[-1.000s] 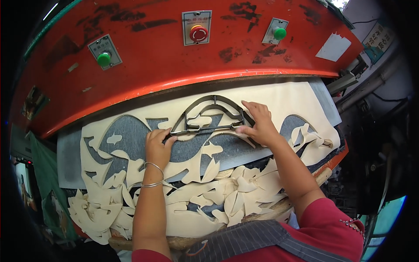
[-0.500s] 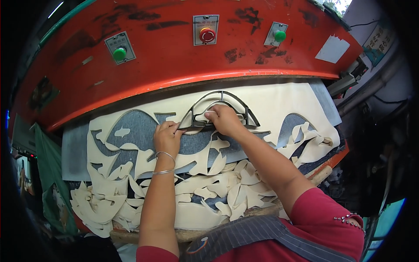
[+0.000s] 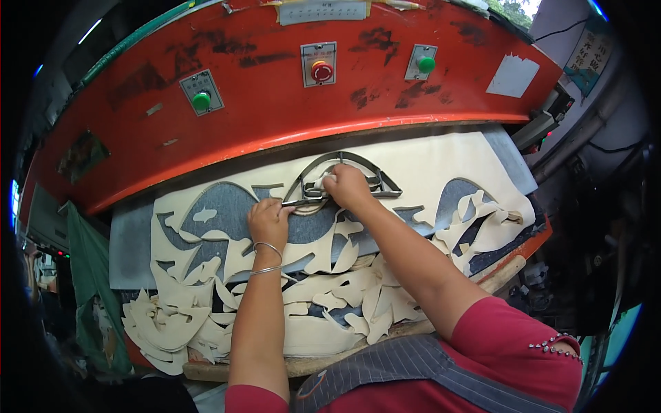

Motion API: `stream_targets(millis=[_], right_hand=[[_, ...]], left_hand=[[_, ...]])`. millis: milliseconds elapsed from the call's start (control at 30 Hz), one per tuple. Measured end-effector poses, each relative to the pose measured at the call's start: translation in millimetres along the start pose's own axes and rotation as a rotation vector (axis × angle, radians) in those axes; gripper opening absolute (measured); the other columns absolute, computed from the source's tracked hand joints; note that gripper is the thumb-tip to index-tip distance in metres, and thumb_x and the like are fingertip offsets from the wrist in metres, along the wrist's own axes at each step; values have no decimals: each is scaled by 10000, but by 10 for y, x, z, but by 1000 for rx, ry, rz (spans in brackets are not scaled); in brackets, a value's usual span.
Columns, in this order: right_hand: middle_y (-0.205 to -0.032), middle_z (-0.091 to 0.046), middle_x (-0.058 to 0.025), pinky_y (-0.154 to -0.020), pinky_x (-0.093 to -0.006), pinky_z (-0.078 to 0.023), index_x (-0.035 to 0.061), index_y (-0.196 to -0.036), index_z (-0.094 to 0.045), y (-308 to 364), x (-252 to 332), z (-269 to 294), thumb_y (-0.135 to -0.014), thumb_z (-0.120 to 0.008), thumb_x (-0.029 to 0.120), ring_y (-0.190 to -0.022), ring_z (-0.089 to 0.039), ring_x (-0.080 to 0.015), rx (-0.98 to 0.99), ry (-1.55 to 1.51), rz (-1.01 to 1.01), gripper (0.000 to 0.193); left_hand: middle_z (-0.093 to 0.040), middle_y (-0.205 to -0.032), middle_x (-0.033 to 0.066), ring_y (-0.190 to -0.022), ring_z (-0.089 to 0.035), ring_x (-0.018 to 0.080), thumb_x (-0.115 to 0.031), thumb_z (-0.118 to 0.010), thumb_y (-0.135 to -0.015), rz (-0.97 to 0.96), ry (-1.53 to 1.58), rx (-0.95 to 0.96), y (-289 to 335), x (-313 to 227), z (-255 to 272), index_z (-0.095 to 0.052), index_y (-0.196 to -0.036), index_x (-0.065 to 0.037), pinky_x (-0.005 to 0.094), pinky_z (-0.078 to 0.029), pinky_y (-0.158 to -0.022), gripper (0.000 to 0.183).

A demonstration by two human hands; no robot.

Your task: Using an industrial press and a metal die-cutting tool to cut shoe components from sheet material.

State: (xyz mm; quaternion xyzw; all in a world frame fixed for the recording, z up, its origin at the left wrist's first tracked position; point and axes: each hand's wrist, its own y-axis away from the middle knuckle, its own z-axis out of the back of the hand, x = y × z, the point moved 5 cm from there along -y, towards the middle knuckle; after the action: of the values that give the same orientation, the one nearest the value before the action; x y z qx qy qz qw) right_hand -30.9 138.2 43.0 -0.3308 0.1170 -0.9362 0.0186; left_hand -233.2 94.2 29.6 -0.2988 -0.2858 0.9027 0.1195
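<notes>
Head view. The left hand rests knuckles-up on the cream sheet material, with its fingers curled closed over the lower left bar of the metal cutting die. Two thin bangles circle the left wrist. The right hand lies over the middle of the same die, fingers bent down onto its inner bars; whether they close fully round a bar cannot be told from this angle.

The metal cutting die is a dark steel frame with an arched top and a pointed right end. It lies flat on the uncut part of the cream sheet material, just below the front edge of the red press head and near the middle of the tabletop.

The cream sheet material covers a grey cutting pad. To the left and right of the die the sheet shows curved cut-out openings through which the grey pad is visible. Loose cream offcuts are heaped along the near edge of the tabletop, thickest at the near left corner.

The red press head carries a green button on the left, a red mushroom button in the middle and a second green button on the right. The person wears a red top with a striped grey apron.
</notes>
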Motion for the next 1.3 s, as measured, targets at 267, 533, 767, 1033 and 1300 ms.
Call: stream_targets(millis=[267,533,767,1033,1300], right_hand=[[-790,-604,-32,-675,-290,-458,48,-895,-596,325,-509,560,-881,-589,158,-746,-557,-113,192,-1645,-152,111],[-1263,-517,-183,-986,-399,-370,40,-1296,-493,678,-632,1183,-648,-801,415,-1173,-459,-330,-4,-47,75,810],[-1261,-529,-163,-1029,-417,-319,71,-1302,-495,576,-1001,831,-633,-797,413,-1207,-446,-329,22,96,104,810],[-1233,-558,-119,-966,-370,-406,104,-1241,-565,447,-1174,853,-630,-818,190,-1149,-488,-295,79,-194,34,667],[-1243,-577,-129,-1059,-401,-334,85,-1262,-538,410,-1281,785,-657,-800,262,-1206,-478,-314,120,-2,101,682]], left_hand=[[-635,-847,52,-842,-562,251,-187,-719,-713,-8,34,-67,-81,-51,86,-689,-763,-48,376,-428,-765,151],[-614,-902,95,-866,-546,283,-74,-717,-711,12,42,141,-90,246,-79,-698,-845,-13,369,-436,-809,148],[-637,-845,100,-855,-565,269,-76,-726,-709,98,142,139,-145,286,-104,-704,-798,-23,344,-458,-765,106],[-652,-805,58,-842,-548,252,-96,-733,-692,10,114,156,-255,253,-197,-709,-766,-42,330,-445,-771,94],[-657,-787,61,-833,-547,241,-46,-731,-675,8,170,161,-242,277,-214,-704,-751,-35,322,-447,-762,82]])
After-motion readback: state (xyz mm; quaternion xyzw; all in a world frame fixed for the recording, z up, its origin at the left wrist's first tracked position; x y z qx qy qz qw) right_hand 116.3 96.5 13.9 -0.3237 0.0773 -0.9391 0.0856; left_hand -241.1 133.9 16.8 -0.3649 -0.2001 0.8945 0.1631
